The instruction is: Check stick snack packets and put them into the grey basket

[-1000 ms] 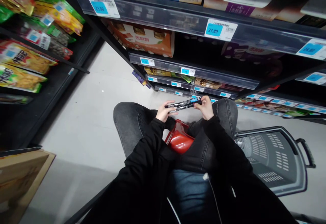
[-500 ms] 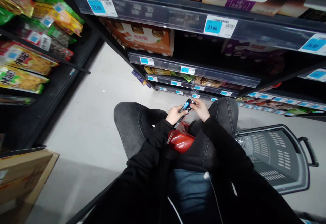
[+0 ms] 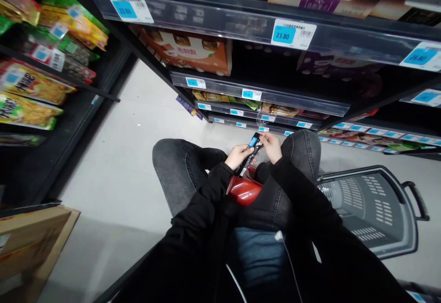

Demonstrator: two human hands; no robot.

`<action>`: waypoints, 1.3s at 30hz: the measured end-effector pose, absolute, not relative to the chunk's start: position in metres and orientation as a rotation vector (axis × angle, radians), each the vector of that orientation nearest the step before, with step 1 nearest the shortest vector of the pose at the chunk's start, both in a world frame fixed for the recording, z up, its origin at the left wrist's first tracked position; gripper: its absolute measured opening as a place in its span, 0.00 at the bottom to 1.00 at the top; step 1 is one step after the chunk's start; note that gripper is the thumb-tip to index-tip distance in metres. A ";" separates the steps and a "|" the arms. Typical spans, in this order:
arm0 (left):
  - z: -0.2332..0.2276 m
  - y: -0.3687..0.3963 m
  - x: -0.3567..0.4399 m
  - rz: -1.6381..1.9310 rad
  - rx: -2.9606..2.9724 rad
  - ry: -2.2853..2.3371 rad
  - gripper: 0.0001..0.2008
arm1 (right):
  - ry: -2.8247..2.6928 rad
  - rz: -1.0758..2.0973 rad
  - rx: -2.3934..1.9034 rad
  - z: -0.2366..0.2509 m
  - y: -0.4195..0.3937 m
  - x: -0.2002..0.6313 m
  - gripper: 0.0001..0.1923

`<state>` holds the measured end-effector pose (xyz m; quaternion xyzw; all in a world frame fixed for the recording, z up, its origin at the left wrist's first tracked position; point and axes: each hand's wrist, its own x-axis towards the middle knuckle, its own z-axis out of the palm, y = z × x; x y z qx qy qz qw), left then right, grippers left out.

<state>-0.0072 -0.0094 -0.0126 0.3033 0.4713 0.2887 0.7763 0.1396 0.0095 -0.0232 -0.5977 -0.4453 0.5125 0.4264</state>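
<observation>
Between my knees, a narrow black packet (image 3: 246, 159) with a blue patch near its top is held tilted. My left hand (image 3: 237, 157) is closed around its side, thumb lying across the front. At its upper right edge, my right hand (image 3: 271, 146) pinches the packet with thumb and fingertips. What is inside the packet does not show. Just below my hands, a shiny red object (image 3: 244, 191) rests in my lap, partly covered by my sleeves; I cannot make out its kind.
A grey shopping basket (image 3: 370, 206) stands on the floor to my right. Ahead are store shelves (image 3: 206, 15) with boxed goods and price tags. Bagged snacks (image 3: 31, 110) fill a rack at left. A cardboard box (image 3: 37, 238) sits at lower left.
The black packet has turned slightly more upright, and more of its front shows. My right hand has shifted a little at its top edge. The whole view has moved slightly.
</observation>
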 end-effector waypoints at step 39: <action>-0.005 -0.012 -0.021 0.446 0.695 0.684 0.29 | -0.877 1.209 -1.468 -0.028 0.019 0.153 0.14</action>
